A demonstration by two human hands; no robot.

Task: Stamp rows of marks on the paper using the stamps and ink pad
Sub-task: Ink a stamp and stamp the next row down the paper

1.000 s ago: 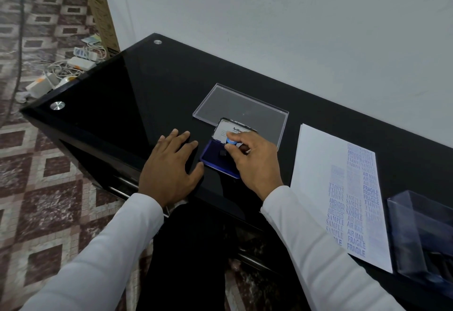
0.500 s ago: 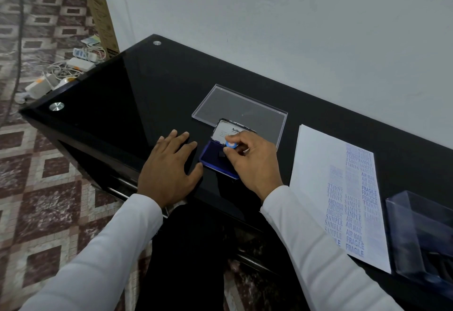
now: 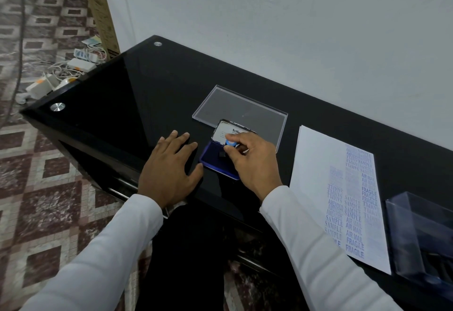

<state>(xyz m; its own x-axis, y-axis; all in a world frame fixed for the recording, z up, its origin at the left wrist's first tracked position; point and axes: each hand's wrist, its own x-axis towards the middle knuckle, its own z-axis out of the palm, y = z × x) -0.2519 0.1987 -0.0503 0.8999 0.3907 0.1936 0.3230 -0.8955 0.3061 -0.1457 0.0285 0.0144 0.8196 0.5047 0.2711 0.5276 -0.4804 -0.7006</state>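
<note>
On the table (image 3: 122, 104): ink pad (image 3: 215, 161) near the front edge, left hand (image 3: 169, 163) flat just left of it, right hand (image 3: 252, 161) over it with a stamp (image 3: 230, 142). Behind the pad, a clear lid (image 3: 240, 109). To the right, paper (image 3: 318, 176); farther right, a clear box (image 3: 421, 232).

The white paper (image 3: 316, 163) carries blue stamped rows reading "SAMPLE", "AIR MAIL", "FRAGILE" and "AMENDED", some upside down. The ink pad's open lid (image 3: 226, 130) shows the partial brand "Artli", the rest hidden.
</note>
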